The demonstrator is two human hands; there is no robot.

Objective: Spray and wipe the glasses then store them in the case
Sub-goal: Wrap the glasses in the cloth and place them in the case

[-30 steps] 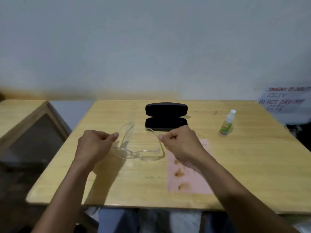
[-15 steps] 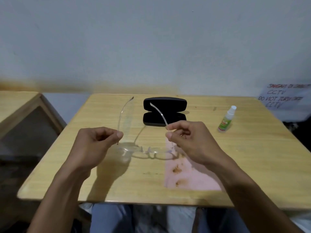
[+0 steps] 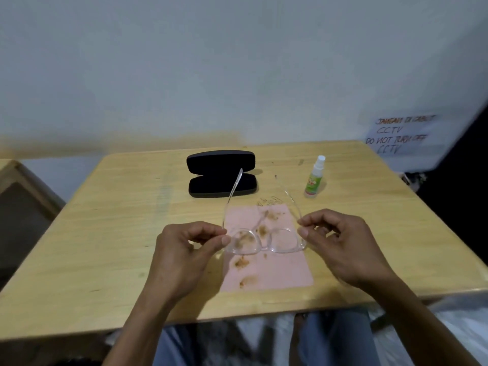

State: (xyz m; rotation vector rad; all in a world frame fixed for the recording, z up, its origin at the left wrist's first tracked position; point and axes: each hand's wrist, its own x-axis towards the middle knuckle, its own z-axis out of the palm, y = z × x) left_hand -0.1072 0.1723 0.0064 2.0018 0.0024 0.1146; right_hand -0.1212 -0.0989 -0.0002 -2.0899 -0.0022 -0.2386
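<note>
Clear-framed glasses (image 3: 264, 240) hang above a pink cloth (image 3: 266, 270) with brown stains, lenses toward me and both arms unfolded, pointing away. My left hand (image 3: 184, 249) pinches the left hinge end of the frame. My right hand (image 3: 340, 241) pinches the right arm near its hinge. A black glasses case (image 3: 221, 173) lies open at the back of the table, nothing in it. A small white spray bottle (image 3: 314, 178) with a green label stands upright to the right of the case.
The wooden table (image 3: 105, 233) carries all of this, with its front edge just before my knees. A second wooden table (image 3: 15, 186) stands at the left. A handwritten paper sign (image 3: 398, 134) hangs on the wall at the back right.
Both hands have lifted the glasses off the table and brought them right, over the pink cloth. The arms now point up and away. The camera has shifted.
</note>
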